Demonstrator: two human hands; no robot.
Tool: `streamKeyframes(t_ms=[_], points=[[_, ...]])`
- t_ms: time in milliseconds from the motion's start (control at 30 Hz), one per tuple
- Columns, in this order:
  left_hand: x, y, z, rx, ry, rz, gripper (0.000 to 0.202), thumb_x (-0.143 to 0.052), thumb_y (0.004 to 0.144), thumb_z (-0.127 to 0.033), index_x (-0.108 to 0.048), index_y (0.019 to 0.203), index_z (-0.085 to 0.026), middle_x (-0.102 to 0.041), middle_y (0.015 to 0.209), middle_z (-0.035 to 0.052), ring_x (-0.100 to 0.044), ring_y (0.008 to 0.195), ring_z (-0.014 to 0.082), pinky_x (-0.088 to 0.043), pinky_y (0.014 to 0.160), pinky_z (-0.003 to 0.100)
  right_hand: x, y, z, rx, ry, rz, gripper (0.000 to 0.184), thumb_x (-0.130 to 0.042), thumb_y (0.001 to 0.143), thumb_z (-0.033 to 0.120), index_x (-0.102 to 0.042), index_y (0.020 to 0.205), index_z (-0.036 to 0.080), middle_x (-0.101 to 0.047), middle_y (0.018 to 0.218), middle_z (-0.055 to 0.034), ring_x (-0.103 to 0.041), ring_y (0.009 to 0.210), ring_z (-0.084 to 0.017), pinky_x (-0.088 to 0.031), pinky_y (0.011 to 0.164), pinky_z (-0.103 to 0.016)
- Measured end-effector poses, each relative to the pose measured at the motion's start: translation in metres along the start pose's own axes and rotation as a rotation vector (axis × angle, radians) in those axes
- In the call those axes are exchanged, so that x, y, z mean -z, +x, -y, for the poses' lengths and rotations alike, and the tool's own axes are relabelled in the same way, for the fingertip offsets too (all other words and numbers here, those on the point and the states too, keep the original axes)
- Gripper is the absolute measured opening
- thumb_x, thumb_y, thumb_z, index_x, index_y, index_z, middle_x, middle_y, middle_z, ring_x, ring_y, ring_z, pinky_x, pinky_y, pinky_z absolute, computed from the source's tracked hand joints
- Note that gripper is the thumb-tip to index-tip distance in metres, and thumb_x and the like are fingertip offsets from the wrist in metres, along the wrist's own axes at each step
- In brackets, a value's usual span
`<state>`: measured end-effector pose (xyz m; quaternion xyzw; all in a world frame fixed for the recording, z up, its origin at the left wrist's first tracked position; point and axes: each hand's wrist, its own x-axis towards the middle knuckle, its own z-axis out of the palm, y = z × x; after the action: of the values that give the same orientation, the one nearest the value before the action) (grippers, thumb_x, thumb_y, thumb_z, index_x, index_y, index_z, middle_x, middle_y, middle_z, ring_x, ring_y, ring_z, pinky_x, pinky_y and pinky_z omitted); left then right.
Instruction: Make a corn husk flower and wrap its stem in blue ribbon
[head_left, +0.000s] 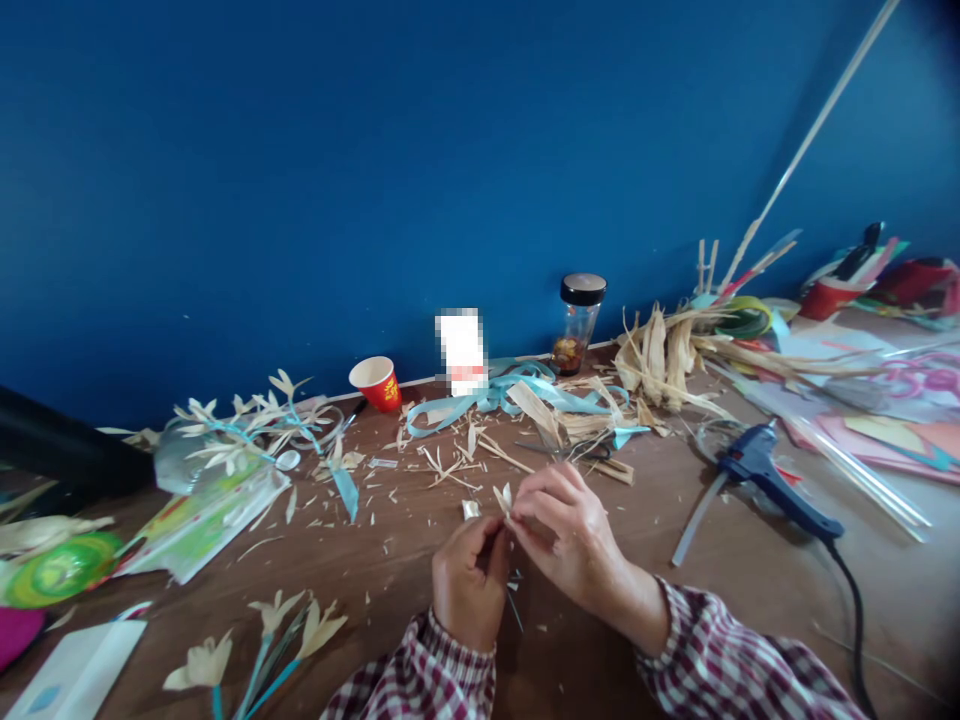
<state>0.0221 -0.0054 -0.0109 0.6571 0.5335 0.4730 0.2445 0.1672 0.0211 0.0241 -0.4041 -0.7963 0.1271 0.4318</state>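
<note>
Pinching a small pale petal piece (pixel 505 499) between them, the two hands are meeting over the surface (pixel 375 570). The left hand (pixel 470 572) is closing its thumb and fingers around the low end, and its grip is hiding whatever stem may be there. The right hand (pixel 562 522) is reaching in from the other side, thumb and forefinger closing on the piece at the base of the petals; whether it is bearing any of the weight, one cannot tell.

The relation that is mattering most is the piece's long axis: it is standing roughly upright, petal tips pointing up and away from the person, the base sinking into the left hand. The petals are sitting just beyond the left fingertips and directly left of the right fingertips, so both hands are equally near and the tips are staying uncovered.

Just beneath the gap between the hands, a thin dark strip (pixel 515 610) is lying on the surface. Beyond the right hand, scissors (pixel 600 449) are resting among dry husk strips (pixel 541 412). Well to the right of the right hand, a blue glue gun (pixel 776 478) is lying with its nozzle pointing away. Left of the left hand and nearer the person, finished-looking husk flowers (pixel 201 664) are showing blue stems.
</note>
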Motion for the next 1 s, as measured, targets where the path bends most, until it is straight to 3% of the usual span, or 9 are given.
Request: streamKeyframes(t_ms=[200,400,700,1000], points=[[0.0,0.0,-0.001,-0.059,0.039,0.016,0.016,-0.053,0.082,-0.016,-0.066,0.089,-0.017,-0.068,0.08,0.0045,-0.063,0.072,0.0162,-0.048,0.065,0.024,0.005,0.004,0.0,-0.065,0.001,0.068,0.012,-0.059,0.072,0.009,-0.056,0.078,0.019,-0.057,0.094,-0.0051,-0.049,0.091,-0.02,-0.043,0.081,-0.034],[-0.001,-0.002,0.001,-0.109,0.104,0.059,0.018,-0.049,0.084,-0.015,-0.065,0.092,-0.018,-0.067,0.079,0.0054,-0.062,0.073,0.0167,-0.048,0.066,0.025,0.01,0.007,-0.002,-0.039,0.04,0.142,0.018,-0.057,0.068,0.005,-0.053,0.076,0.02,-0.058,0.1,-0.0052,-0.05,0.097,-0.021,-0.043,0.085,-0.037],[-0.001,-0.002,0.001,-0.075,0.09,0.04,0.016,-0.051,0.084,-0.016,-0.065,0.091,-0.017,-0.068,0.081,0.0056,-0.062,0.074,0.0158,-0.048,0.067,0.024,0.007,0.005,-0.003,0.022,0.002,0.073,0.015,-0.056,0.074,0.007,-0.058,0.079,0.021,-0.063,0.102,-0.0047,-0.05,0.101,-0.022,-0.045,0.086,-0.04],[0.0,-0.003,0.0,0.068,-0.042,0.065,0.015,-0.053,0.083,-0.024,-0.067,0.084,-0.016,-0.067,0.069,0.0028,-0.062,0.06,0.0146,-0.046,0.056,0.023,0.0,-0.007,-0.001,0.153,-0.278,0.08,0.01,-0.059,0.081,0.017,-0.062,0.086,0.024,-0.065,0.11,0.0024,-0.043,0.112,-0.026,-0.037,0.092,-0.043]])
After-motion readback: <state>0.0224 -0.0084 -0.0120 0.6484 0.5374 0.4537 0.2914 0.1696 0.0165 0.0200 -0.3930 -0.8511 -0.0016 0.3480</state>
